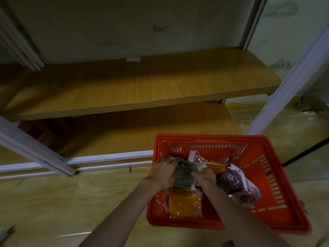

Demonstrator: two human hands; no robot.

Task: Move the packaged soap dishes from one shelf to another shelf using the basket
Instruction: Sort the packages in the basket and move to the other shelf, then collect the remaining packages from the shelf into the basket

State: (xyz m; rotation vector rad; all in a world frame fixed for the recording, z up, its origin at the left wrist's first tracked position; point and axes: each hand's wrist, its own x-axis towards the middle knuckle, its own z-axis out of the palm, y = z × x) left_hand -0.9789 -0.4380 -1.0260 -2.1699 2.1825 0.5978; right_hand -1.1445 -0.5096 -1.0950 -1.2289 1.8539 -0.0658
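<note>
An orange pack [185, 204] with ribs lies flat in the red plastic basket [277, 175] on the floor. Just past it, the left hand [162, 172] and right hand [203, 178] curl their fingers round a green ribbed pack [183, 174] in shiny wrap, its long side pointing away. A purple pack [231, 180] leans right. Farther off is a smooth wooden shelf [142, 86].

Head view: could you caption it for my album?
Both hands grip a green packet over a red basket beside wooden shelves.
</note>
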